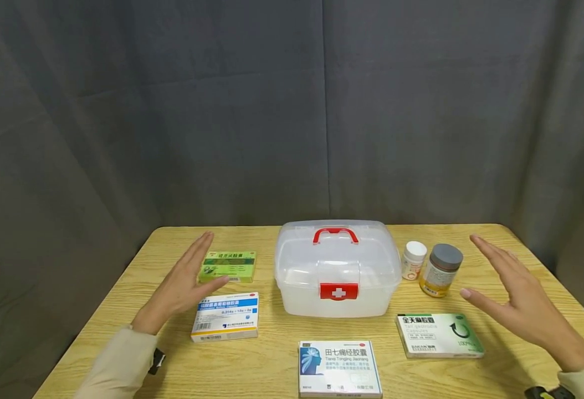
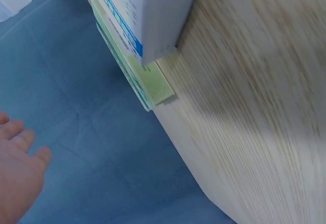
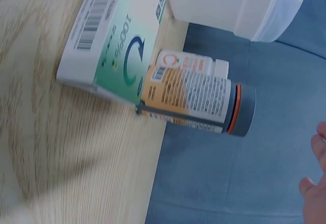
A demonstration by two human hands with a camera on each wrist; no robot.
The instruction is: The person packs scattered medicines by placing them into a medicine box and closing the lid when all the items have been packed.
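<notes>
My left hand (image 1: 184, 282) hovers at the left with straight fingers, holding nothing. It is nearest to a blue-and-white medicine box (image 1: 226, 317) and a green medicine box (image 1: 229, 266). On the right, my right hand (image 1: 513, 293) is raised with fingers extended and thumb apart, also holding nothing. Close to it are a green-and-white medicine box (image 1: 440, 336), a grey-lidded bottle (image 1: 440, 270) and a small white bottle (image 1: 414, 260). Between the hands stands a translucent first-aid box (image 1: 337, 271), its lid down, with a red handle and a red cross latch.
Another medicine box (image 1: 339, 368), white with a blue head picture, lies at the front middle of the wooden table (image 1: 272, 354). A dark grey curtain (image 1: 242, 122) hangs behind the table and along its sides.
</notes>
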